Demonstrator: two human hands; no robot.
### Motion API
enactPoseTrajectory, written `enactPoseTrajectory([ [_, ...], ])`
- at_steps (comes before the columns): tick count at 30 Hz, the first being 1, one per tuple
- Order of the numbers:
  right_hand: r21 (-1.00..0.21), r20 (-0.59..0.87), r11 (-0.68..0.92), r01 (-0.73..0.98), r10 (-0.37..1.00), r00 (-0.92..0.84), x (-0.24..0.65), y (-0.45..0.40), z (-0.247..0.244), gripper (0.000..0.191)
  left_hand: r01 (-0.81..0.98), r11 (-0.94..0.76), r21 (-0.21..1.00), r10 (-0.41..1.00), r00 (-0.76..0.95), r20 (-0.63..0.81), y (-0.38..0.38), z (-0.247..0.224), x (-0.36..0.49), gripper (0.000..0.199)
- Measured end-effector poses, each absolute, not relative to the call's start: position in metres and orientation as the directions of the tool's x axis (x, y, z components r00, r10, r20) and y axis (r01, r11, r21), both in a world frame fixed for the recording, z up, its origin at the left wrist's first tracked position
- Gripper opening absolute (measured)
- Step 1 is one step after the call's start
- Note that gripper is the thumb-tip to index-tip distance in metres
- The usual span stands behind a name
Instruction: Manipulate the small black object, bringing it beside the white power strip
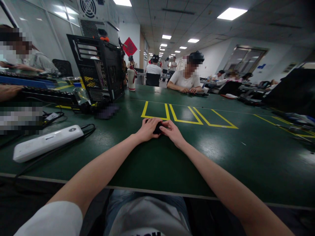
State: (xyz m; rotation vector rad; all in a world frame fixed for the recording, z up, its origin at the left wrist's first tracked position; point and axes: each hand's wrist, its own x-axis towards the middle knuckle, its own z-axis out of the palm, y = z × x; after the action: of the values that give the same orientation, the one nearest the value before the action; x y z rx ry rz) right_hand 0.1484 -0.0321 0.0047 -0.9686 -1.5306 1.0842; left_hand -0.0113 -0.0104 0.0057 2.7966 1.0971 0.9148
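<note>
On a dark green table [157,170], straight ahead of the seated person and close to the middle of the view, a small black object [157,128] lay between two bare hands. It was in contact with both, so neither hand was nearer; the left hand [148,129] covered more of it. Only a dark, rounded patch showed between the fingers, and which way its long axis ran could not be told.

The left hand was curled around the object from the left, fingers bent over the top and thumb on the near side, grasping it. The right hand [173,133] met it from the right, thumb and forefinger partly closed on its edge. Neither hand was spread wide. Whether the object rested on the table or was raised slightly could not be made out.

Just beyond the hands, yellow tape outlines [188,122] ran in a row toward the right. A white, elongated device [48,144] with a cable lay well apart, to the left. Across the table sat another person [184,78].
</note>
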Motion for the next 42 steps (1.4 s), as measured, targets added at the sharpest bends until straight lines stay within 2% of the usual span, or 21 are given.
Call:
enactPoseTrajectory([
  [7, -0.978, 0.186, 0.200, 0.062, 0.965, -0.187, 0.1500, -0.0271, 0.0016, 0.035, 0.629, -0.745, 0.220, 0.638, 0.577, 0.510, -0.0102, 0.0054, -0.0112, 0.058],
  [13, -0.946, 0.305, 0.322, 0.038, 0.924, -0.232, 0.1487, -0.0318, 0.0038, 0.034, 0.630, -0.742, 0.229, 0.644, 0.577, 0.501, -0.0121, 0.0075, -0.0111, 0.057],
  [17, -0.940, 0.322, 0.338, 0.052, 0.925, -0.201, 0.1467, -0.0320, 0.0036, 0.024, 0.640, -0.737, 0.215, 0.643, 0.568, 0.514, -0.0107, 0.0058, -0.0101, 0.057],
  [24, -0.964, 0.229, 0.246, 0.100, 0.961, -0.153, 0.1470, -0.0295, 0.0034, 0.037, 0.641, -0.740, 0.206, 0.638, 0.570, 0.518, -0.0091, 0.0041, -0.0105, 0.059],
  [33, -0.951, 0.295, 0.308, 0.037, 0.934, -0.204, 0.1479, -0.0338, 0.0054, 0.032, 0.622, -0.749, 0.228, 0.638, 0.584, 0.502, -0.0090, 0.0053, -0.0120, 0.058],
  [36, -0.958, 0.272, 0.285, 0.043, 0.944, -0.185, 0.1482, -0.0336, 0.0045, 0.027, 0.626, -0.745, 0.233, 0.643, 0.577, 0.504, -0.0084, 0.0048, -0.0112, 0.058],
  [42, -0.974, 0.205, 0.219, 0.060, 0.961, -0.183, 0.1495, -0.0304, 0.0020, 0.037, 0.632, -0.742, 0.222, 0.641, 0.574, 0.510, -0.0089, 0.0050, -0.0116, 0.058],
])
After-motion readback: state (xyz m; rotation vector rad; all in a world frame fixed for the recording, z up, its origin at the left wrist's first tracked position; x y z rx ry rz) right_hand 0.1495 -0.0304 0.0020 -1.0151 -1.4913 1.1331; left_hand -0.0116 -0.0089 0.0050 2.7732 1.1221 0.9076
